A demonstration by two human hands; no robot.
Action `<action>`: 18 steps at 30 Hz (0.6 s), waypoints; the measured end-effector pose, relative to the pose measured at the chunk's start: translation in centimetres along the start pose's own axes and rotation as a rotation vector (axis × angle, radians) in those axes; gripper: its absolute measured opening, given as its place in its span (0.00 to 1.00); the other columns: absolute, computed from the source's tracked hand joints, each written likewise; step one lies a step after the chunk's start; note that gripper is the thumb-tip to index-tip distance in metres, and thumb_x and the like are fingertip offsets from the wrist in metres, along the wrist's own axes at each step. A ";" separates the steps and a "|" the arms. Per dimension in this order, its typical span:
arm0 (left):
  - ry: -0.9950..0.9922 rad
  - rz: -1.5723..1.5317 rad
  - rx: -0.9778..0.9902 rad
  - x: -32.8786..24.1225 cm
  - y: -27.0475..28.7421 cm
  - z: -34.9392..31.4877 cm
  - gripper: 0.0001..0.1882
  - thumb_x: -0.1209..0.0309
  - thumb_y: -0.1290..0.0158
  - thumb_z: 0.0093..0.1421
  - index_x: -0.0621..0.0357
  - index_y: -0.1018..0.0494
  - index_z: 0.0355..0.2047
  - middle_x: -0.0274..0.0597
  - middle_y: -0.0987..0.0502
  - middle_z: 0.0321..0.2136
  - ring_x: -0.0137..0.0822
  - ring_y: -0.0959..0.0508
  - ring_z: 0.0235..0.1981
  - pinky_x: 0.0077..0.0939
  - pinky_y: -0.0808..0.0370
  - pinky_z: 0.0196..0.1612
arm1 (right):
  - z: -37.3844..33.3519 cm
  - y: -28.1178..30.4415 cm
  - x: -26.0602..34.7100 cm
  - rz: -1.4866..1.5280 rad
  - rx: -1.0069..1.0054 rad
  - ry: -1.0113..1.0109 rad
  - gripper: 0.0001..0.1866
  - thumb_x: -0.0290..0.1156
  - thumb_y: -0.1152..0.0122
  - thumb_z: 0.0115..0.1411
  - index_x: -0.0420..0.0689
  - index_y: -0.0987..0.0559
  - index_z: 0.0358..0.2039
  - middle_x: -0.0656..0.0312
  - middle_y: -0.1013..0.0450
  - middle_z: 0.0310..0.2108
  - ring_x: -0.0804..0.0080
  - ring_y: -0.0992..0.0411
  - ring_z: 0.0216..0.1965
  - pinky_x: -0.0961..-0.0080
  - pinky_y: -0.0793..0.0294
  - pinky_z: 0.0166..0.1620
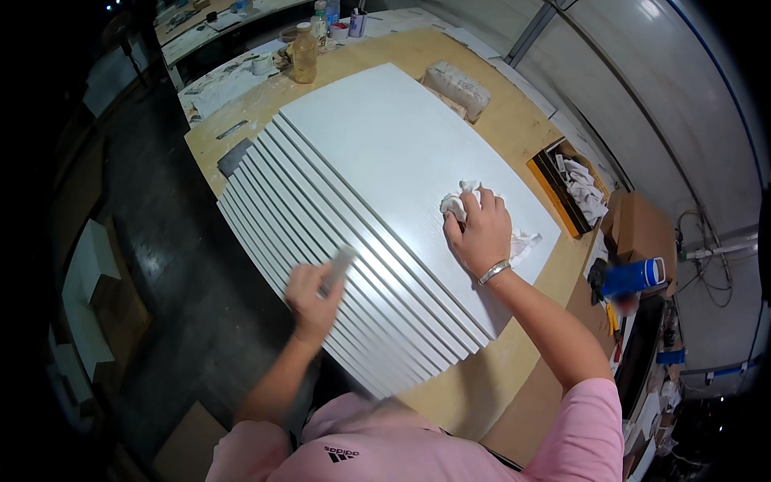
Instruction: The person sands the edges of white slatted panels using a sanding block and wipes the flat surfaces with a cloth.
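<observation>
Wiping or sanding the fanned panels (389, 149), mid-view, seems in hand: at 2 o'clock the right hand (484, 229) bunches a rag (454, 206) on the top one – at 8 o'clock the left hand (310, 297) pinches a blurred block (343, 263). Next probably calls for light, even strokes

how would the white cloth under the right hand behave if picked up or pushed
The white cloth would probably flop and sag, since it lies crumpled under the right hand. It is likely light, looking thin where its edge spreads. Pushed, it may slide across the shiny white panel.
</observation>
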State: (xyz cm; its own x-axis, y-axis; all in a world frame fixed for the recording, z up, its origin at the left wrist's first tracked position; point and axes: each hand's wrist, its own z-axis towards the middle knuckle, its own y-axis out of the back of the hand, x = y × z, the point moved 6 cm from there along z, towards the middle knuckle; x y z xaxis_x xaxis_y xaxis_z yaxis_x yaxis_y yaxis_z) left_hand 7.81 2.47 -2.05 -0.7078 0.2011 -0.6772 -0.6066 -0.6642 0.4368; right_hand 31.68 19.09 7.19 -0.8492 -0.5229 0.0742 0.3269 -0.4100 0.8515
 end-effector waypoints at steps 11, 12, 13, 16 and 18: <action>-0.155 -0.198 0.220 -12.3 -2.6 -9.2 0.16 0.76 0.35 0.43 0.56 0.20 0.35 0.41 0.26 0.24 0.46 0.26 0.26 0.39 0.29 0.28 | -0.4 -0.6 -0.5 -0.018 0.009 -0.020 0.14 0.41 0.38 0.55 0.45 0.20 0.36 0.52 0.27 0.40 0.53 0.29 0.39 0.57 0.30 0.42; -0.118 -0.110 0.151 -10.4 -2.2 -7.6 0.16 0.79 0.35 0.43 0.58 0.20 0.35 0.42 0.26 0.25 0.47 0.27 0.27 0.38 0.29 0.29 | -0.4 -0.7 -0.6 -0.025 0.004 -0.021 0.14 0.42 0.38 0.55 0.45 0.20 0.36 0.53 0.27 0.39 0.53 0.29 0.39 0.57 0.30 0.42; -0.083 -0.049 0.119 -9.3 -2.0 -6.0 0.17 0.79 0.35 0.42 0.60 0.21 0.36 0.43 0.26 0.25 0.47 0.27 0.29 0.39 0.29 0.30 | -0.6 -0.6 -1.0 -0.040 -0.002 -0.026 0.14 0.42 0.39 0.55 0.46 0.20 0.36 0.54 0.27 0.39 0.54 0.29 0.40 0.58 0.30 0.42; -0.121 -0.051 0.177 -11.6 -2.5 -8.6 0.20 0.78 0.34 0.41 0.59 0.21 0.38 0.43 0.26 0.26 0.47 0.27 0.30 0.39 0.29 0.31 | -0.5 -1.2 -0.8 -0.031 0.045 -0.051 0.14 0.44 0.39 0.56 0.47 0.20 0.35 0.55 0.27 0.39 0.55 0.29 0.40 0.58 0.31 0.42; -0.185 -0.140 0.235 -15.1 -3.3 -12.7 0.21 0.76 0.35 0.41 0.59 0.21 0.40 0.43 0.27 0.25 0.47 0.27 0.27 0.38 0.29 0.29 | -0.6 -1.3 -0.5 -0.031 0.051 -0.048 0.14 0.44 0.40 0.57 0.48 0.20 0.35 0.56 0.27 0.40 0.56 0.29 0.40 0.58 0.31 0.42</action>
State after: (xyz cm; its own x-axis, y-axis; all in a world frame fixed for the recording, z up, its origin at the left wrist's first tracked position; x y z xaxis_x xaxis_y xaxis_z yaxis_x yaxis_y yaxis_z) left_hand 25.12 -7.46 -0.78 -0.6521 0.4205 -0.6308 -0.7545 -0.4411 0.4860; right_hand 31.96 19.45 5.78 -0.8778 -0.4736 0.0715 0.2801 -0.3864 0.8788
